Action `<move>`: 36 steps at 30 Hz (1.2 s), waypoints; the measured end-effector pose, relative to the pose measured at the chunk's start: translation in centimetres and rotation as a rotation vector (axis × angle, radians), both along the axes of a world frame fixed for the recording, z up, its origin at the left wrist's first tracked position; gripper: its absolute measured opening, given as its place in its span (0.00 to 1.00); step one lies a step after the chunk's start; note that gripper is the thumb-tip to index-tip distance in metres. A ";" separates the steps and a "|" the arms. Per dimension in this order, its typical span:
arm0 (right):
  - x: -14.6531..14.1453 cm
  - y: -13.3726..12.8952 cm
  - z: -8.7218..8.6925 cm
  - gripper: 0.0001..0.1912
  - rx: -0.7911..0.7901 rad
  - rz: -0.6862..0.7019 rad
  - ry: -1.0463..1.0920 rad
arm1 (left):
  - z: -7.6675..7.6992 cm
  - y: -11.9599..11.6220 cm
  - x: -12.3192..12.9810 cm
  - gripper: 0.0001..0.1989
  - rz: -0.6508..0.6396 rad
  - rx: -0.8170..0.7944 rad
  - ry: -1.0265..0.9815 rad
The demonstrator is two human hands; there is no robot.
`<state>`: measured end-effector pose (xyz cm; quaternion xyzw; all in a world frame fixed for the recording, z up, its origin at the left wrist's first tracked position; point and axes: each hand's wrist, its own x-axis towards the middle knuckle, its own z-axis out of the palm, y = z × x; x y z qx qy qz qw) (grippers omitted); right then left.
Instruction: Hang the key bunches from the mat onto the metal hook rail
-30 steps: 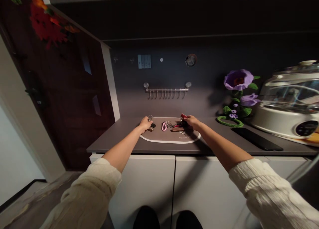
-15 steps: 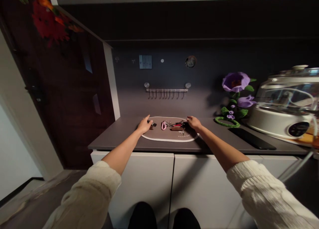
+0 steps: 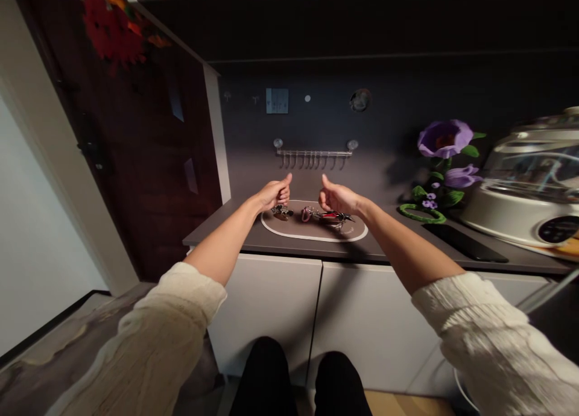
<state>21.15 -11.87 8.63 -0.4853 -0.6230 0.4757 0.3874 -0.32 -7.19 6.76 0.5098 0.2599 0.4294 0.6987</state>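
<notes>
My left hand (image 3: 274,194) is raised over the left end of an oval brown mat (image 3: 298,229) with a white rim, fingers curled in and thumb up. Opposite it, my right hand (image 3: 337,198) is held the same way, thumb up and fingers folded. Nothing shows in either hand. Below the left hand lie small dark metal items (image 3: 283,212), perhaps keys. A pink loop (image 3: 306,214) with keys rests at the mat's middle. Under the right hand is a red and black item (image 3: 332,217) among metal pieces, too small to name surely.
A rail of hooks (image 3: 314,154) is fixed to the back wall. To the right stand purple artificial flowers (image 3: 446,140) with a green ring base, a black phone (image 3: 465,242) and a white appliance with a clear lid (image 3: 506,205). A shelf (image 3: 316,24) overhangs the counter.
Both hands have lifted off the mat's ends and moved inward, their fingers curling into fists with thumbs up. The view has shifted slightly, so the scene sits further right and higher.
</notes>
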 end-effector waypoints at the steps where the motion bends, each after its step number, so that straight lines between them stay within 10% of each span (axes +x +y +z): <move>1: -0.4 -0.2 -0.2 0.32 -0.010 -0.036 0.033 | 0.0 -0.3 0.0 0.22 -0.029 -0.050 -0.039; 12: -0.1 0.0 -7.0 0.33 -0.134 0.170 0.377 | -6.2 -1.3 -0.2 0.31 -0.144 -0.131 -0.076; 24: -0.3 1.1 -6.5 0.33 -0.159 0.360 0.470 | -5.7 -0.3 -0.2 0.33 -0.218 0.002 0.019; 36: -4.6 6.5 -3.6 0.18 0.235 -0.150 0.285 | -2.3 5.1 0.0 0.11 0.518 0.411 0.363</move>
